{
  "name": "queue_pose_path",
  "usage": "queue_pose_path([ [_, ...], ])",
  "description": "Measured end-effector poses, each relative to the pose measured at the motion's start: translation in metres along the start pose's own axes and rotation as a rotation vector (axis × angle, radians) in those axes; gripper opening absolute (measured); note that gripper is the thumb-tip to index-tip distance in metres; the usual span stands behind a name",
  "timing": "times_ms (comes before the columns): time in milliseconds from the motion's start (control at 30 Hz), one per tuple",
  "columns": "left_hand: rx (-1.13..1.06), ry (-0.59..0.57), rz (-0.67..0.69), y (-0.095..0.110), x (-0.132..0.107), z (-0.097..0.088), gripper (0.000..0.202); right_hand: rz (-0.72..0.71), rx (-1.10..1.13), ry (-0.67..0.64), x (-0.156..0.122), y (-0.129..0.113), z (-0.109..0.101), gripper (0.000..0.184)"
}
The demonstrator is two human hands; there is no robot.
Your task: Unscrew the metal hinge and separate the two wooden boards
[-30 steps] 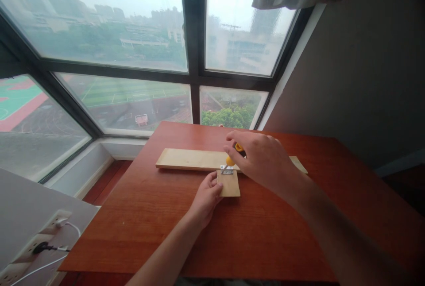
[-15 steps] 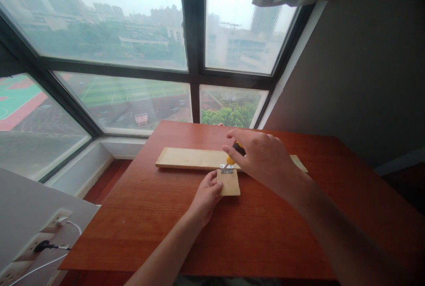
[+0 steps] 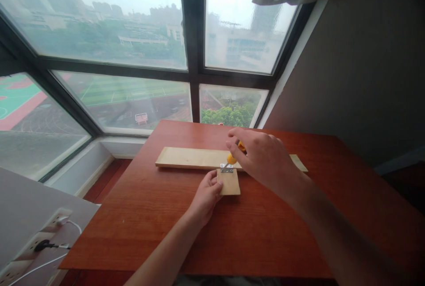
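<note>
The right grip (image 3: 267, 153) holds a screwdriver (image 3: 231, 159) at a hinge (image 3: 229, 169).

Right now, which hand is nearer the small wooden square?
Left. The left hand grips the small wooden square by its left edge; the right hand is up and right of it, holding the yellow screwdriver.

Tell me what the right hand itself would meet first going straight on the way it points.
Likely the dark window frame; the right hand looks raised above the tabletop, though depth is unclear.
</note>
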State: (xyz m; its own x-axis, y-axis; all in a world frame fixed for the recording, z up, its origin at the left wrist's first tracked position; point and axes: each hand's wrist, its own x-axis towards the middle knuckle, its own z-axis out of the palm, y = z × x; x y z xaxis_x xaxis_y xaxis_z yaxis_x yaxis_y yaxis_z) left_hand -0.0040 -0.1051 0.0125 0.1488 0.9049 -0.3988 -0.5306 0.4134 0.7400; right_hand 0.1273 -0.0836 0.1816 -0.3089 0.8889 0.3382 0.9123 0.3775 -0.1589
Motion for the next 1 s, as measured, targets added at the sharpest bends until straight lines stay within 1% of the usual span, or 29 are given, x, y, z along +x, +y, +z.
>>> queue_pose_path([
  [67,-0.002,0.002,0.000,0.001,-0.001,0.000,0.047,-0.008,0.034,0.014,-0.001,0.002,0.000,0.032],
  [200,-0.018,-0.001,-0.002,0.002,-0.002,0.002,0.048,-0.077,0.124,0.004,-0.006,0.007,-0.002,0.049],
  [267,-0.022,-0.005,-0.001,0.003,-0.003,0.002,0.049,-0.110,0.153,-0.010,-0.007,0.008,-0.003,0.052],
  [333,-0.020,-0.010,0.000,0.003,-0.003,0.001,0.049,-0.102,0.146,-0.002,-0.007,0.008,-0.002,0.045],
  [400,-0.014,-0.012,0.002,0.002,-0.003,0.001,0.049,-0.056,0.095,0.014,-0.006,0.006,-0.002,0.034],
  [467,-0.012,-0.009,0.005,0.001,-0.002,0.000,0.050,-0.011,0.034,0.023,-0.005,0.004,-0.001,0.029],
  [567,-0.015,-0.008,0.006,0.000,-0.001,-0.001,0.051,-0.009,0.025,0.004,-0.004,0.004,-0.003,0.029],
  [700,-0.019,-0.019,0.005,0.000,0.000,-0.001,0.050,-0.073,0.087,-0.008,-0.007,0.010,-0.006,0.046],
  [733,-0.018,-0.020,0.004,0.000,0.000,-0.001,0.049,-0.089,0.095,-0.005,-0.007,0.011,-0.006,0.047],
  [800,-0.013,-0.016,0.002,0.000,-0.001,-0.001,0.048,-0.094,0.091,-0.004,-0.007,0.012,-0.006,0.039],
  [867,-0.010,-0.009,0.001,0.001,-0.002,0.000,0.048,-0.055,0.064,0.001,-0.006,0.012,-0.005,0.032],
  [933,-0.007,-0.001,0.000,0.002,-0.002,0.001,0.049,-0.019,0.036,-0.001,-0.006,0.011,-0.005,0.031],
  [1000,-0.004,0.000,0.001,0.002,-0.003,0.002,0.049,-0.025,0.024,-0.001,-0.006,0.011,-0.006,0.031],
])
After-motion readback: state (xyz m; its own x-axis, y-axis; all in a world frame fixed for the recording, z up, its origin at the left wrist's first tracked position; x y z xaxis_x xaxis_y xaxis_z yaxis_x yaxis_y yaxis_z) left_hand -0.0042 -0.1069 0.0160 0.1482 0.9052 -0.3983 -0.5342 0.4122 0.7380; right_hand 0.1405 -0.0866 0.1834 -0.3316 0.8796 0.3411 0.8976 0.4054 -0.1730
